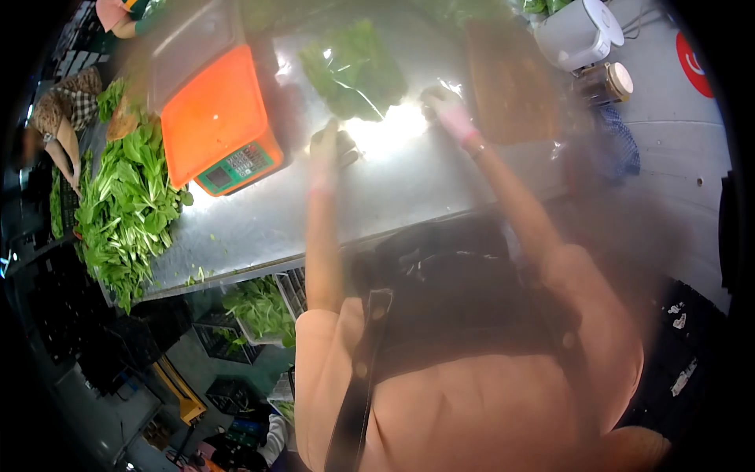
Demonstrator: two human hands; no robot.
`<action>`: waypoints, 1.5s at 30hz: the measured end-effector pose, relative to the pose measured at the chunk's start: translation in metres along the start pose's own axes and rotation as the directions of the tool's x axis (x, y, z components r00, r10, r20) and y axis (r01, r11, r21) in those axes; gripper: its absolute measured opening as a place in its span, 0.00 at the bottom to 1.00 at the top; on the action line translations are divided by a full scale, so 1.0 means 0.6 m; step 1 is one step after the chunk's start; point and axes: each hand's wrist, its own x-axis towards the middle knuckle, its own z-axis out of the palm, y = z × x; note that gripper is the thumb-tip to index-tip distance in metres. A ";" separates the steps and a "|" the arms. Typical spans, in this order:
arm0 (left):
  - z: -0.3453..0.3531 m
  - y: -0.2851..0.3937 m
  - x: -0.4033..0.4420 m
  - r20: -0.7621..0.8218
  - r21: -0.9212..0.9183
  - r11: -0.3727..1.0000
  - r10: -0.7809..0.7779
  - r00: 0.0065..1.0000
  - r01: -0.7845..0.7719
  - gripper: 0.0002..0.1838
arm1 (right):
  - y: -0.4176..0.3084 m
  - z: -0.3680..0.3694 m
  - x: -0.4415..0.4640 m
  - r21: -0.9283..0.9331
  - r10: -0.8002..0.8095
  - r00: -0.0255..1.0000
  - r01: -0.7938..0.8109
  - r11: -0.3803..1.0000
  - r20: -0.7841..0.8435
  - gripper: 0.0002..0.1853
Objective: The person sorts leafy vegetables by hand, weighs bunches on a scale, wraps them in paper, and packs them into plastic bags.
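A clear plastic bag of leafy greens (354, 75) lies on the metal table (259, 216), with bright glare along its near edge. My left hand (325, 149), in a pale glove, is just below the bag's left corner, its thumb apart from the fingers. Off the bag's right corner, my right hand (450, 114) stretches its gloved fingers toward the bag. Haze blurs both hands; whether the fingertips touch the plastic is unclear. An orange scale (216, 118) with a green keypad stands left of my left hand.
Loose leafy greens (130, 204) pile up at the table's left end. On the right are a brown board (511, 82), a white container (574, 35) and a lidded jar (604, 82). Crates of greens (263, 307) sit below the table edge. Another person (67, 118) is at far left.
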 end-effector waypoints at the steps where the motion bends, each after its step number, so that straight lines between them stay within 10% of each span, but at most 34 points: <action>1: 0.003 -0.001 0.002 0.064 0.053 0.999 -0.007 0.998 0.004 0.10 | -0.002 0.003 -0.004 0.011 0.018 1.000 -0.017 1.000 -0.018 0.13; 12: -0.014 -0.001 -0.019 -0.018 -0.051 0.999 0.011 1.000 -0.012 0.15 | 0.020 -0.002 -0.002 -0.155 -0.093 0.982 0.068 0.986 -0.164 0.13; 15: -0.005 0.006 -0.032 -0.029 -0.049 0.998 0.028 0.999 -0.029 0.15 | -0.052 0.026 -0.055 -0.569 -0.558 0.770 0.322 0.757 -0.308 0.12; 17: -0.008 0.000 -0.027 -0.019 -0.021 0.999 0.035 0.999 -0.036 0.16 | -0.084 0.054 -0.086 -0.297 -0.604 0.796 0.584 0.756 0.028 0.10; 20: -0.017 -0.006 -0.019 0.033 0.021 0.997 0.070 0.997 -0.070 0.16 | -0.075 0.098 -0.095 -0.356 -0.663 0.686 0.725 0.589 0.300 0.09; 31: -0.041 0.004 -0.024 0.127 0.091 0.994 -0.075 0.989 0.063 0.11 | -0.037 0.176 -0.092 -0.452 -0.676 0.534 0.833 0.320 0.507 0.10; 39: -0.061 -0.040 0.028 0.123 0.427 0.867 0.226 0.966 -0.257 0.08 | -0.065 0.199 -0.094 -0.572 -0.446 0.721 0.693 0.439 0.531 0.09; 43: -0.051 -0.017 0.000 0.141 0.237 0.961 0.113 0.984 -0.144 0.08 | -0.040 0.092 -0.172 -0.526 -0.373 0.852 0.521 0.672 0.367 0.13; 45: -0.055 -0.001 -0.011 0.111 0.185 0.981 0.035 0.993 -0.056 0.09 | -0.024 -0.013 -0.266 -0.321 0.118 0.986 -0.075 0.944 0.116 0.09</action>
